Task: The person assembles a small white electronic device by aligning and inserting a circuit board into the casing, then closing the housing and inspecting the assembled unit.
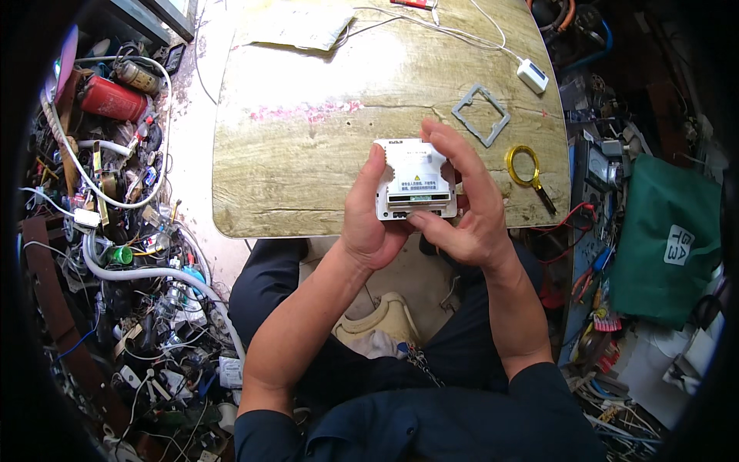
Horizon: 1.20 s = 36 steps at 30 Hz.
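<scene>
Above the table's near edge, both my hands hold a white square electrical wall unit (420, 171), its labelled back turned up. A terminal strip runs along the side nearest me. My left hand (368, 208) grips the left side, thumb along the edge and fingers hidden underneath. My right hand (473, 204) wraps the right side, with the thumb at the terminal strip and the index finger reaching past the far right corner. To the right on the table lie a grey square frame (481, 115) and a yellow-rimmed magnifying glass (524, 166) with a black handle.
The wood-patterned table (292, 185) carries a white packet (296, 27) and a cable with a small white box (532, 75). Cluttered wires and parts (154, 308) fill the left floor, near a red cylinder (113, 98). A green bag (666, 239) sits right of the table.
</scene>
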Tool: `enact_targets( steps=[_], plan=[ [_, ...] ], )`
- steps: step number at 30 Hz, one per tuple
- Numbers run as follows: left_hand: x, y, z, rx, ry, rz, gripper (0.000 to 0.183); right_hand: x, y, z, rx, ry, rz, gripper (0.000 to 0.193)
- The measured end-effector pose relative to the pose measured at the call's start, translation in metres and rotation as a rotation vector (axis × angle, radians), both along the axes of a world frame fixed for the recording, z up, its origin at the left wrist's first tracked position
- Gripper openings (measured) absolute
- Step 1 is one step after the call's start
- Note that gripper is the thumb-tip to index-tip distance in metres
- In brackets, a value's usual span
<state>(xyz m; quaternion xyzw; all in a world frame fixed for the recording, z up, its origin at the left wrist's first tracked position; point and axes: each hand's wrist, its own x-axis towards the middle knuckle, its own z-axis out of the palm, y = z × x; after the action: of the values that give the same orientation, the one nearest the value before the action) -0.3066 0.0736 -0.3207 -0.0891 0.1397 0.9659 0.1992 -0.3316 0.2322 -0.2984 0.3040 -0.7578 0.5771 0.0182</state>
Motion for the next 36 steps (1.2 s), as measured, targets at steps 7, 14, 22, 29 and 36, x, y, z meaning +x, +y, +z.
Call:
enact_targets(
  steps=[7, 14, 22, 29, 36],
  plan=[
    [-0.002, 0.003, -0.008, -0.052, 0.014, -0.003, 0.06, -0.002, 0.0, 0.001, -0.01, 0.005, -0.017, 0.081],
    [-0.001, 0.004, -0.009, -0.188, -0.007, -0.004, 0.066, -0.004, 0.003, 0.004, 0.052, 0.054, -0.036, 0.077],
    [-0.001, 0.005, 0.0, -0.38, -0.02, -0.077, 0.077, -0.001, -0.004, -0.007, -0.224, -0.402, -0.215, 0.061],
    [-0.003, 0.002, -0.004, -0.443, -0.097, -0.072, 0.075, -0.002, -0.023, -0.003, -0.525, -0.705, -0.28, 0.044],
    [-0.002, 0.0, -0.006, -0.416, -0.089, -0.019, 0.067, -0.002, -0.029, -0.008, -0.567, -0.719, -0.281, 0.038]
  ],
)
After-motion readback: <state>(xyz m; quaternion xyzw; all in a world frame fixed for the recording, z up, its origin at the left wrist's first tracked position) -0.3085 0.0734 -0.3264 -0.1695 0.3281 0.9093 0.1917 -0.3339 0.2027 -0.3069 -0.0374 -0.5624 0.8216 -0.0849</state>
